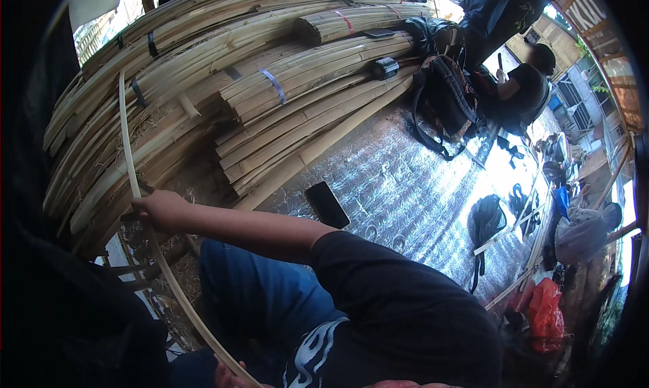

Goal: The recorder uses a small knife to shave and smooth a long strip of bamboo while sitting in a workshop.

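Note:
A long, thin bamboo strip (126, 134) curves from the stacked bamboo down to the lower edge. My right hand (164, 210), at the end of an outstretched arm in a dark sleeve, is closed around it partway along. A small dark piece (128, 217) sticks out by those fingers; its kind is unclear. Closer to my body, my left hand (231, 376) grips the strip's near part, with its fingers partly cut off by the lower edge. My jeans-clad leg (260, 286) lies beneath the right forearm.
Tied bundles of split bamboo (318, 67) fill the far left. A black phone (327, 205) lies on a shiny silver sheet (385, 185). Farther right are a backpack (449, 94), a seated person (524, 90), a dark mesh bag (488, 219) and a red plastic bag (545, 313).

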Demonstrator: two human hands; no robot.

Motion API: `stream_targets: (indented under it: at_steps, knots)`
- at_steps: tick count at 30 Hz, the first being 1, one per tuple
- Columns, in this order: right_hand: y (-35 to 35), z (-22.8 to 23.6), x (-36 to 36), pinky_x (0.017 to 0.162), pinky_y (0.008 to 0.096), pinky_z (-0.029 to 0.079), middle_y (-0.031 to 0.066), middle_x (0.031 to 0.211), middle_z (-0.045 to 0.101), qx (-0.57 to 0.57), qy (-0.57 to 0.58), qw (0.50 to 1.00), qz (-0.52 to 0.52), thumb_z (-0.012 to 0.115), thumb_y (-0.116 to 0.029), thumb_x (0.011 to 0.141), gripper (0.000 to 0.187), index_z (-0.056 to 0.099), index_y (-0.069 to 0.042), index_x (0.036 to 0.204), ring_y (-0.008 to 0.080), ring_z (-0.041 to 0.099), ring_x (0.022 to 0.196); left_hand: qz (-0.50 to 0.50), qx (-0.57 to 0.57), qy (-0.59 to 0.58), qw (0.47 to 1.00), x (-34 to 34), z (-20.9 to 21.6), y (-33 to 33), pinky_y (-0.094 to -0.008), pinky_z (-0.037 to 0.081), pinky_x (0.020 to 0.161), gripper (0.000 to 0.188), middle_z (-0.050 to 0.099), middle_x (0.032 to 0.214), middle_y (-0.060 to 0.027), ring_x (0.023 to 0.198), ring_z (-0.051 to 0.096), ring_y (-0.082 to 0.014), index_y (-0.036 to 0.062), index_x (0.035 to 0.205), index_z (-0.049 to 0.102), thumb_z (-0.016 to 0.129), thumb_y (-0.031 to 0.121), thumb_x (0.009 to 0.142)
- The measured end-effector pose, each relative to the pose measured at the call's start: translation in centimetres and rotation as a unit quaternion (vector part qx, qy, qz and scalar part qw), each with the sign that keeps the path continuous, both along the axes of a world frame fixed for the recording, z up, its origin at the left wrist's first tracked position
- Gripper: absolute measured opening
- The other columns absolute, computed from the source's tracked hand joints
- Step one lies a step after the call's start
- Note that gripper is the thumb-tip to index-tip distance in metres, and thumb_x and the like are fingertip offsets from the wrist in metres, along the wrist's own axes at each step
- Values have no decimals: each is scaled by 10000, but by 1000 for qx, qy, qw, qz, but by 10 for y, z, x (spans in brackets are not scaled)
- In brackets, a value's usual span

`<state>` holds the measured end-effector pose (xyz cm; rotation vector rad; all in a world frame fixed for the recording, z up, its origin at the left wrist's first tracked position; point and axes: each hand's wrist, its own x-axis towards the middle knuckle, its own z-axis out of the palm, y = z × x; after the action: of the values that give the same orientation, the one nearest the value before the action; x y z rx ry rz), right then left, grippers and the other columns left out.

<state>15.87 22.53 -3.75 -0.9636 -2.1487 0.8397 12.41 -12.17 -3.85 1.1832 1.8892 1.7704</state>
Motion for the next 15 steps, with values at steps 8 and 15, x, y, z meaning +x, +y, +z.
stream_targets:
  at_steps: [8,15]
  knots:
    - [-7,3,3,648,511,454,155,724,614,18,-3,1000,-1,550,-184,884,103,518,-105,941,385,620,746,-3,-3,-4,1000,-1,0,-4,-337,598,724,286,477,1205,-271,1109,552,-392,-44,1085,440,459,195,930]
    - [-8,-2,3,638,515,452,155,714,610,-9,-18,1000,-23,558,-195,882,146,490,-122,988,380,622,733,-10,-3,-6,1000,-4,0,-7,-336,598,727,285,475,1213,-271,1111,551,-390,-44,1088,440,456,194,932]
